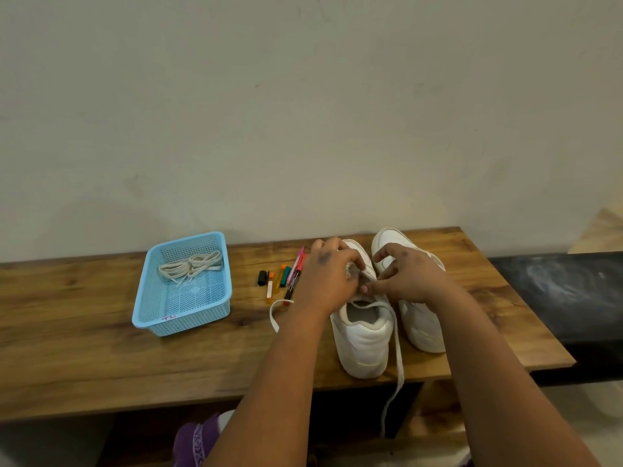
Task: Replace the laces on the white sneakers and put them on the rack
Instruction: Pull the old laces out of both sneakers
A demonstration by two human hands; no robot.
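Two hands, left [328,271] and right [409,276], fingers curled, pinching lace [399,352] over sneaker [365,338]

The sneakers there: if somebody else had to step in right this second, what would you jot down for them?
Left hand and right hand: both pinching the lace at the eyelets of the near sneaker, mid-threading.
Lace ends: one lies loose on the bench left of the shoe, the other trails over the front edge.
Second sneaker stands just right of it; its lacing is hidden.
More laces wait in the blue basket.
Left: finish lacing, check the second shoe, put both on the rack, which is not in view.
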